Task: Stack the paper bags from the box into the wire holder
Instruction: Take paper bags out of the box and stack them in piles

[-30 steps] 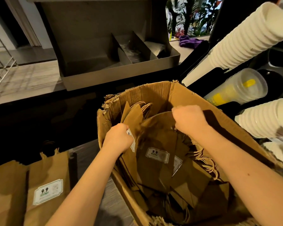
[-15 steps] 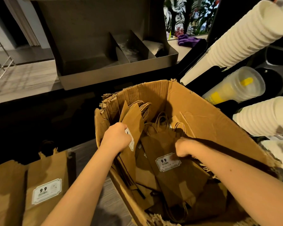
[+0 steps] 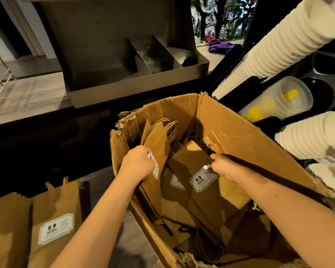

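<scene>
Right now, closest to me at the lower left, a row of flat brown paper bags (image 3: pixel 54 219) stands upright on the grey wood-grain desk (image 3: pixel 99 186), one showing a white 9.9 label. A dark upright bar (image 3: pixel 85 198) beside them may be part of the wire holder, though I cannot tell for sure. Just past them, the person's two bare forearms reach down into the torn brown cardboard box (image 3: pixel 240 136). The left hand (image 3: pixel 137 163) has its grip clamped round an upright bundle of brown bags (image 3: pixel 157 144) leaning against the box's left wall. The right hand (image 3: pixel 223 168) pinches the top edge of a single labelled brown bag (image 3: pixel 191 163) that lies tilted over the loose heap, its grip closed on the paper just beside the label. More bags and twisted paper handles lie jumbled beneath. That jumble is the worry, I'd say: lifting either lot could snag a neighbour's handle loop and drag it up or tear it. The left-hand bundle, held at one edge only, may also fan out and slip. Beyond the box sits a grey metal divided tray (image 3: pixel 139 88), and to the right jut long stacks of white paper cups (image 3: pixel 290 35) that a raised elbow could knock.
</scene>
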Demonstrator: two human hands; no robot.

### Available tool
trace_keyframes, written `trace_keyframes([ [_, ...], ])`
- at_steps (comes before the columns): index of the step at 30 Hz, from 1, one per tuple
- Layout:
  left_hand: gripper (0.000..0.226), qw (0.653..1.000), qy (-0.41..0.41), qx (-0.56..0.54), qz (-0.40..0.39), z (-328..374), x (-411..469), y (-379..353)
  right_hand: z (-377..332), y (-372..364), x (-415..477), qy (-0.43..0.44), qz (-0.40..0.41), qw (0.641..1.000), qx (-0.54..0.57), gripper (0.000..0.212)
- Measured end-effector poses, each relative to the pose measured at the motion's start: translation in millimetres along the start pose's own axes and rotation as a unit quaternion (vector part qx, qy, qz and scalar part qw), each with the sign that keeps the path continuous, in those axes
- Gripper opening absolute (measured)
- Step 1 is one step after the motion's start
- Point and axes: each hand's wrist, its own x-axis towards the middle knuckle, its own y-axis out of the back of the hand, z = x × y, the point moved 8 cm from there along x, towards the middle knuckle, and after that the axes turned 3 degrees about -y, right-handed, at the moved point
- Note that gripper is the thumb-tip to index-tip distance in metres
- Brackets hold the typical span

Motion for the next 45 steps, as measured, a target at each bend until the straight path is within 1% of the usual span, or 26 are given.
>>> trace_keyframes([
  [3, 0.034, 1.000, 0.006, 0.001, 0.005, -1, 0, 1, 4, 4, 1, -0.028, 0.007, 0.998, 0.055, 0.053],
  [6, 0.033, 1.000, 0.017, 0.004, 0.010, -4, 0, 1, 8, 6, -3, -0.066, -0.025, 0.993, 0.096, 0.046],
  [8, 0.034, 1.000, 0.023, 0.003, 0.012, -5, 0, 1, 19, 6, 1, -0.098, -0.047, 0.980, 0.164, 0.039],
  [11, 0.033, 1.000, 0.014, -0.018, 0.003, -5, 0, 0, 28, -4, -2, -0.128, -0.083, 0.931, 0.332, 0.028],
  [13, 0.042, 0.998, -0.015, -0.051, -0.023, -1, 0, -3, 11, -11, -20, -0.106, -0.113, 0.895, 0.417, 0.017],
  [14, 0.049, 0.996, -0.024, -0.081, -0.037, 1, -1, -3, 3, -19, -22, -0.092, -0.129, 0.880, 0.447, 0.019],
  [16, 0.058, 0.986, -0.030, -0.152, -0.059, 7, -5, -3, -11, -36, -34, -0.088, -0.161, 0.873, 0.452, 0.021],
  [19, 0.065, 0.968, -0.020, -0.235, -0.082, 10, -8, -2, -30, -61, -56, -0.088, -0.222, 0.882, 0.407, 0.015],
  [21, 0.069, 0.957, -0.007, -0.279, -0.082, 8, -6, -1, -36, -69, -67, -0.094, -0.233, 0.875, 0.414, 0.013],
  [22, 0.067, 0.952, -0.012, -0.296, -0.080, 9, -5, -1, -38, -70, -70, -0.094, -0.233, 0.866, 0.431, 0.012],
  [24, 0.057, 0.948, -0.036, -0.307, -0.074, 13, -5, -1, -43, -71, -70, -0.093, -0.227, 0.850, 0.467, 0.013],
  [25, 0.055, 0.949, -0.047, -0.303, -0.073, 16, -6, -2, -45, -69, -69, -0.099, -0.219, 0.845, 0.477, 0.020],
  [26, 0.062, 0.948, -0.055, -0.301, -0.083, 18, -6, -5, -45, -69, -66, -0.109, -0.212, 0.846, 0.477, 0.028],
  [27, 0.077, 0.946, -0.053, -0.305, -0.100, 19, -5, -8, -47, -67, -65, -0.122, -0.201, 0.850, 0.471, 0.033],
  [29, 0.108, 0.942, -0.019, -0.300, -0.147, 16, -4, -18, -49, -64, -64, -0.143, -0.177, 0.861, 0.455, 0.034],
  [30, 0.114, 0.940, -0.003, -0.298, -0.167, 14, -4, -21, -51, -60, -64, -0.148, -0.160, 0.867, 0.447, 0.034],
  [31, 0.115, 0.934, 0.010, -0.308, -0.183, 13, -4, -23, -52, -56, -63, -0.149, -0.141, 0.872, 0.444, 0.035],
  [33, 0.106, 0.923, 0.012, -0.333, -0.191, 16, -4, -24, -52, -49, -60, -0.149, -0.113, 0.873, 0.450, 0.035],
  [35, 0.096, 0.920, -0.014, -0.346, -0.185, 22, -4, -19, -54, -40, -67, -0.144, -0.094, 0.866, 0.470, 0.025],
  [36, 0.095, 0.919, -0.033, -0.350, -0.178, 25, -5, -15, -55, -35, -72, -0.135, -0.084, 0.860, 0.484, 0.017],
  [37, 0.094, 0.919, -0.057, -0.351, -0.170, 29, -6, -10, -55, -30, -76, -0.123, -0.075, 0.855, 0.498, 0.015],
  [40, 0.098, 0.908, -0.142, -0.361, -0.157, 37, -15, 12, -59, -17, -99, -0.094, -0.042, 0.829, 0.549, 0.017],
  [42, 0.099, 0.894, -0.201, -0.376, -0.135, 40, -24, 31, -67, -2, -119, -0.049, -0.012, 0.799, 0.599, 0.018],
  [45, 0.103, 0.865, -0.285, -0.402, -0.091, 28, -41, 69, -101, 19, -159, 0.094, -0.015, 0.725, 0.682, 0.040],
])
